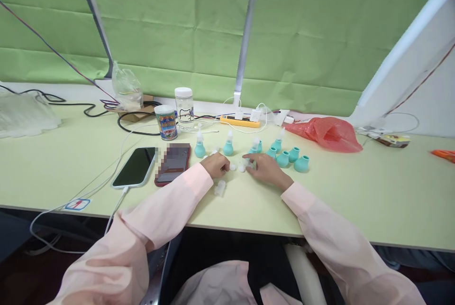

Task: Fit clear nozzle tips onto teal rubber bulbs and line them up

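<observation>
My left hand (216, 165) rests low over the table, its fingers curled together beside a small translucent white piece (232, 167). Whatever those fingers may hold is hidden. My right hand (266, 168) has thumb and forefinger apart, reaching at another small translucent piece (242, 167). Behind the hands stand teal rubber bulbs with clear tips fitted, among them one at the left (199, 149) and one in the middle (228, 147). Several teal bulbs without tips, such as this one (301, 164), sit right of my right hand. A clear plastic piece (220, 188) lies nearer the front edge.
Two phones, one with a white edge (135, 167) and one red-edged (173, 164), lie left of my left hand. Behind are a printed can (166, 123), a lidded clear jar (184, 108), a yellow power strip (240, 122) and a red plastic bag (325, 134). White cables trail leftward.
</observation>
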`<state>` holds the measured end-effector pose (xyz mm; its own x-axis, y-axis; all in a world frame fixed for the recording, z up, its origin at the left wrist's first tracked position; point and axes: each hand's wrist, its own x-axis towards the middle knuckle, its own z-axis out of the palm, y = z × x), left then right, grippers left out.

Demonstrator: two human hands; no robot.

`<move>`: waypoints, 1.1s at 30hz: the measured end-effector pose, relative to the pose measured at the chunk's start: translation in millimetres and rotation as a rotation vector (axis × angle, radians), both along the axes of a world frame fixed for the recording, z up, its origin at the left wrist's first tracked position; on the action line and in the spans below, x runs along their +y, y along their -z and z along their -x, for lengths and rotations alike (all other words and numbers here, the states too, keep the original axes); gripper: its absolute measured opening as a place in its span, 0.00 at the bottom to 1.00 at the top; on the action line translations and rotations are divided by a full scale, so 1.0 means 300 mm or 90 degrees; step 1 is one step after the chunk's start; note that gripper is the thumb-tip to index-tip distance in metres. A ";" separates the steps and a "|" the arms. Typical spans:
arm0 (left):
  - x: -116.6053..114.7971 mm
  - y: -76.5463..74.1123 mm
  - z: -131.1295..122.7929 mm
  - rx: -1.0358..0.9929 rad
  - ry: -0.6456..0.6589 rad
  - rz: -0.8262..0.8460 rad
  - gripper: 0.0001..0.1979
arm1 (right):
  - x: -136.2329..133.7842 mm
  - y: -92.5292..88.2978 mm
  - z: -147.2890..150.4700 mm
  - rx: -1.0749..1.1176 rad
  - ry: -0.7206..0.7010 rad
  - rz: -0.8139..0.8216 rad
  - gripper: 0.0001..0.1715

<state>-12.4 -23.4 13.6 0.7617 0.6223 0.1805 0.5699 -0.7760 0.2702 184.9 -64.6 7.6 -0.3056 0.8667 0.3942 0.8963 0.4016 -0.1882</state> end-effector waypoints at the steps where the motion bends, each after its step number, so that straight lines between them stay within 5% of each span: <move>1: 0.000 -0.002 0.000 -0.015 -0.002 -0.002 0.10 | 0.002 -0.003 0.001 0.041 0.004 -0.009 0.19; 4: -0.010 -0.020 -0.001 -0.102 -0.021 0.001 0.09 | -0.001 -0.017 0.011 0.246 -0.047 0.020 0.19; 11: -0.061 -0.071 -0.011 -0.424 -0.030 0.144 0.07 | -0.032 -0.046 0.041 0.672 -0.223 0.359 0.26; 20: -0.065 -0.049 -0.022 -0.509 -0.008 0.229 0.10 | -0.034 -0.026 0.048 0.750 -0.242 0.477 0.26; 33: -0.091 -0.058 -0.027 -0.539 -0.050 0.175 0.13 | -0.040 -0.033 0.048 0.817 -0.254 0.546 0.20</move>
